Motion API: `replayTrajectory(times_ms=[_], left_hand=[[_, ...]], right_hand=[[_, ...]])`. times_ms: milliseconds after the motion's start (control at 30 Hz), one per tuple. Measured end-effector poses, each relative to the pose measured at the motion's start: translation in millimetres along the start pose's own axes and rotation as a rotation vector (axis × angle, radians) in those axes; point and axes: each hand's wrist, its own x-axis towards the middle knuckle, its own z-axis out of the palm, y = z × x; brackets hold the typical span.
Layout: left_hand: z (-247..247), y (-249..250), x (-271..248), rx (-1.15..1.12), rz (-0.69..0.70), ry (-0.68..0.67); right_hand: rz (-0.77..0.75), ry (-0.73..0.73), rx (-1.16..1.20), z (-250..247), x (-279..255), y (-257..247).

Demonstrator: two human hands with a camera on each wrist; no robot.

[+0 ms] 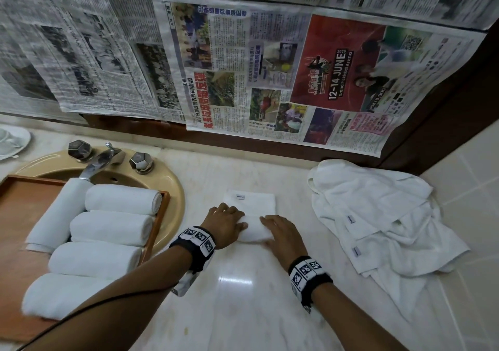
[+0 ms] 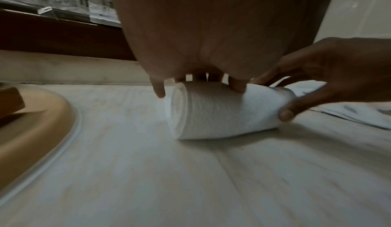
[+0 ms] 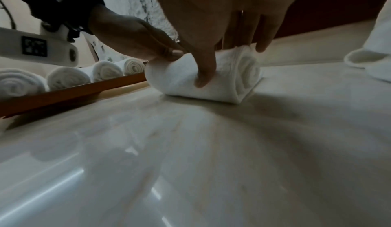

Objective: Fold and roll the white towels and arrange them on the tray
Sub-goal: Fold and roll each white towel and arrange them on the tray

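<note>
Overhead only: unrolled towel [image 1: 249, 202] flap (labelled)

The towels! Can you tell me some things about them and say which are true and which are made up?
1. Both hands, left hand and right hand, hold the half-rolled towel. True.
2. The tray has no towels. False: it holds several rolled towels.
3. A pile of unfolded towels lies right of the hands. True.
4. The half-rolled towel lies in the sink. False: it lies on the counter.
</note>
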Motion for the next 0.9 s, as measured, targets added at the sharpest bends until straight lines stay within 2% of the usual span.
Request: replayTrajectory(times_ms=[100,167,333,467,500,600,667,800,900], left_hand=[[11,1,-9,-0.047,0.113,0.235],[18,3,-14,-0.063,0.132,0.301],[17,1,-11,-0.047,0.052,0.182],[10,-1,-5,-0.032,0.019,0.090],[8,-1,-4,-0.034,0.009,0.066],[0,-2,-2,-0.093,0.011,-0.007],[-3,-3,-2,-0.151,0.009,-0.069],[-1,-8,-5,-0.256,-0.044,-0.165],[2,-11,-9,-0.281,-0.055,-0.168]], right_hand=[[0.078,-0.019,0.113,-5,10,1],[0.102,-0.081,0.173,-12,20,4],[0.153,-0.222,0.194,-27,32,8],[0.147,-0.336,0.052,-27,29,8],[0.111,-0.330,0.004,-26,27,7],[-0.015,-0.135,-0.071,-20,16,-2],[-0.045,-0.061,-0.083,-12,10,-7],[-0.083,0.000,-0.008,0,0,-10],[-0.091,0.037,0.053,-1,1,-5]])
